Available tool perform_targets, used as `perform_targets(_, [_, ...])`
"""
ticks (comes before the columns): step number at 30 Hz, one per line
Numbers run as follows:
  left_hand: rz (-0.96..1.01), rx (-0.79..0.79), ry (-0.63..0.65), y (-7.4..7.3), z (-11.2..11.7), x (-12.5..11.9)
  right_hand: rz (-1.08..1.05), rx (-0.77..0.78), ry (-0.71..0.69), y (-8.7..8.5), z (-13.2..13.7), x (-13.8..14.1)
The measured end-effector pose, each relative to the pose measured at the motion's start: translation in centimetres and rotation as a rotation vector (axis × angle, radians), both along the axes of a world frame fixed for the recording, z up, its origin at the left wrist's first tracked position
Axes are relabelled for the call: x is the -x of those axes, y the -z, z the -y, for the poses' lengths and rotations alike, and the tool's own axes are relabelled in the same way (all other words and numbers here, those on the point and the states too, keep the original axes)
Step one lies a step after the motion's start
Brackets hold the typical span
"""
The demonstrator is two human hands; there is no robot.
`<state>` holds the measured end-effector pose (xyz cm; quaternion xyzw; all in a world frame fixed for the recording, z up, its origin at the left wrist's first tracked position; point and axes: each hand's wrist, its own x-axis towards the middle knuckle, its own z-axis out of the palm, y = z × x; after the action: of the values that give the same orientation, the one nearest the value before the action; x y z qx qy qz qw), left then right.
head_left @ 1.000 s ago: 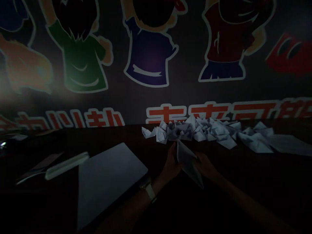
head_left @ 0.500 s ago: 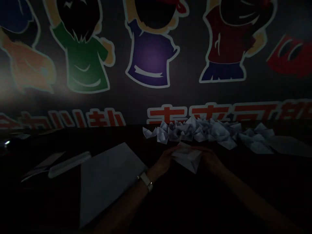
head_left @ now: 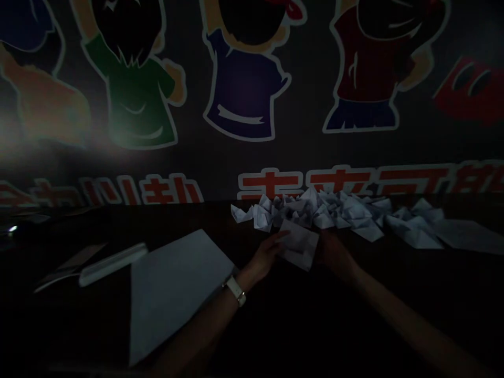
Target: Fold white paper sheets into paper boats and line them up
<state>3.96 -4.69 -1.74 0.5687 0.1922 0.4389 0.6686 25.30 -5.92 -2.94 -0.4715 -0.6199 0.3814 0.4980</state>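
Note:
The scene is very dark. Both my hands hold a folded white paper piece low over the dark table. My left hand, with a pale watch on its wrist, grips the paper's left edge. My right hand grips its right side. Just beyond the paper, along the table's far edge, lies a heap of several folded white paper shapes. A stack of flat white sheets rests to the left of my left forearm.
A long pale flat object and a darker flat piece lie left of the sheets. A small light glows at the far left. A wall with cartoon figures and red characters rises right behind the table.
The folded paper went from hanging point-down between my hands to a flatter squarish shape, and both hands moved farther from me toward the paper heap.

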Motion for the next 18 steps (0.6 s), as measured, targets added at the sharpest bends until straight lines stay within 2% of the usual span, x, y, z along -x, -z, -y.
perform_targets(3, [-0.017,-0.055,-0.086,0.1,0.0,0.0,-0.225,0.304,-0.162,0.8,0.5,1.0])
perform_targets(5, [-0.039,-0.067,-0.108,0.1,0.0,-0.1,-0.307,0.393,-0.239,1.0,1.3,1.6])
perform_targets(10, [0.064,-0.105,-0.138,0.2,-0.2,-0.2,-0.368,0.389,-0.217,0.9,2.2,2.2])
perform_targets(15, [0.103,0.074,-0.182,0.6,-0.1,-0.7,-0.365,0.342,-0.188,1.4,1.8,2.1])
perform_targets(18, [0.055,0.156,-0.166,1.1,0.2,-1.0,-0.342,0.293,-0.142,1.5,1.7,2.2])
